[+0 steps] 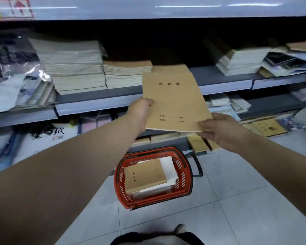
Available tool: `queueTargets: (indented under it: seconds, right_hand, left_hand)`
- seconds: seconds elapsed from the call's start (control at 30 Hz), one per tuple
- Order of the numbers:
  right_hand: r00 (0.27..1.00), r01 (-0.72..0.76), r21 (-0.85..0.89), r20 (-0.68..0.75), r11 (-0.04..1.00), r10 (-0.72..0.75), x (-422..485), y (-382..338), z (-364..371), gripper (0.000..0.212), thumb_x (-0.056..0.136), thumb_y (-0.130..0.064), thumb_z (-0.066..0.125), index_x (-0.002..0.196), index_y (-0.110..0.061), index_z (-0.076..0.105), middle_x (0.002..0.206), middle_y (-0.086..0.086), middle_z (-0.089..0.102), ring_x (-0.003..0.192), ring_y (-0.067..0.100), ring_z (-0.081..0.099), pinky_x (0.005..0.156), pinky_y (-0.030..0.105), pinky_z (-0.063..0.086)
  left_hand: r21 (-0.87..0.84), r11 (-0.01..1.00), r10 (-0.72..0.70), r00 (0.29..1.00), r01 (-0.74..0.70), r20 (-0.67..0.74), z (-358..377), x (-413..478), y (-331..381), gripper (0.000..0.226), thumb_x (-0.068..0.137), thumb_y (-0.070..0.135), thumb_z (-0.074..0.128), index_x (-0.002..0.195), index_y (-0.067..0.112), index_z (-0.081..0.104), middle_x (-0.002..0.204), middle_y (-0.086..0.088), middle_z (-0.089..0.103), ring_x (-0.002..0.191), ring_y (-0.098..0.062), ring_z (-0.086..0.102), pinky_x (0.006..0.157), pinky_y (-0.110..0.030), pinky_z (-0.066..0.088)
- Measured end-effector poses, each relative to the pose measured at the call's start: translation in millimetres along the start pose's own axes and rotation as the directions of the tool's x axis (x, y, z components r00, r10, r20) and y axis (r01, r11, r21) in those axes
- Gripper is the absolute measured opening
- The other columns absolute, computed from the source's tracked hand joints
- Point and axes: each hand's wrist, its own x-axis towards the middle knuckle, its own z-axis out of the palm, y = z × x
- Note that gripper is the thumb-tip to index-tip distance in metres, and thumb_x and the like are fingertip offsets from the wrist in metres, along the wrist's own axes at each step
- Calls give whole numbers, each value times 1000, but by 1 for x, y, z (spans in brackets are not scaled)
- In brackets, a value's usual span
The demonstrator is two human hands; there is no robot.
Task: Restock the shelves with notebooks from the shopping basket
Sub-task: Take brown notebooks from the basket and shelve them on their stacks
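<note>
Kraft-brown notebooks [175, 101], thin, black characters on top cover, held flat at shelf [219, 75] front. Gripped at left edge by left hand [140, 114], pinched at near-right corner by right hand [219, 129]. Similar pile [144, 175] in red basket [117, 184] below.

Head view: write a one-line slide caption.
Left hand and right hand hold brown notebooks at the shelf above a red basket.

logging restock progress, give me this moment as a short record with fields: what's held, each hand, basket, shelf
held: brown notebooks, fanned bundle, far end at the shelf
left hand: grips the bundle's left edge
right hand: pinches its near right corner
basket: red, on the floor, spare notebooks inside
shelf spot: gap right of the shelf stack
</note>
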Motion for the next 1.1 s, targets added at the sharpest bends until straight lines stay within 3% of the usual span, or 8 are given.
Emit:
queueTargets:
  seconds: [0.27, 0.37, 0.43, 0.63, 0.87, 1.0, 1.1]
  right_hand:
    - [994, 105, 12, 28, 994, -105, -6, -35, 3, 15, 95, 2, 52, 103, -5, 62, 97, 3, 74, 84, 14, 73, 63, 22, 57]
    - [993, 119, 21, 9, 993, -120, 2, -42, 0, 15, 94, 1, 53, 107, -4, 61, 103, 5, 73, 87, 16, 72, 64, 23, 57]
    - [993, 116, 21, -2, 993, -116, 11, -45, -5, 14, 94, 1, 53, 104, -5, 61, 104, 5, 72, 91, 18, 71, 67, 25, 58]
    - [994, 107, 18, -4, 994, -107, 48, -59, -25, 17, 95, 3, 51, 104, -7, 62, 103, 3, 72, 87, 13, 71, 62, 21, 57]
    - [998, 50, -8, 36, 999, -50, 116, -72, -48, 18, 96, 3, 49, 107, -5, 60, 104, 2, 69, 91, 14, 66, 60, 19, 55]
    - [998, 18, -3, 60, 1000, -18, 152, -82, -62, 16, 96, 3, 50, 103, -7, 59, 101, 1, 68, 89, 14, 66, 60, 19, 56]
    - [995, 0, -16, 100, 1000, 2, 176, -90, -70, 15, 96, 1, 51, 103, -9, 59, 103, 1, 67, 92, 13, 65, 61, 19, 56]
  left_hand:
    - [14, 996, 91, 995, -92, 34, 6, -9, 39, 23, 96, 16, 51, 117, 18, 59, 100, -7, 67, 84, -25, 65, 63, -34, 58]
    - [21, 993, 117, 992, -118, 52, 14, -3, 49, 24, 97, 15, 50, 119, 19, 57, 109, -10, 67, 93, -29, 67, 62, -34, 56]
    - [15, 994, 106, 993, -107, 58, 22, 3, 51, 22, 97, 15, 51, 117, 19, 57, 111, -10, 68, 98, -31, 67, 64, -35, 56]
    - [-20, 1000, 23, 1000, -23, 10, 47, 35, 54, 18, 92, 16, 57, 109, 12, 60, 98, -10, 69, 82, -28, 66, 56, -30, 53]
    - [-70, 997, -31, 996, 25, -79, 77, 89, 55, 9, 90, 17, 58, 98, 13, 61, 93, -10, 69, 80, -27, 66, 72, -36, 57]
    - [-77, 996, -50, 991, 40, -124, 93, 112, 62, 11, 91, 14, 55, 101, 11, 60, 92, -11, 69, 77, -26, 67, 53, -30, 54]
    - [-99, 995, -24, 988, 8, -154, 104, 128, 66, 23, 92, 13, 55, 115, 13, 58, 106, -12, 69, 91, -29, 67, 71, -38, 57]
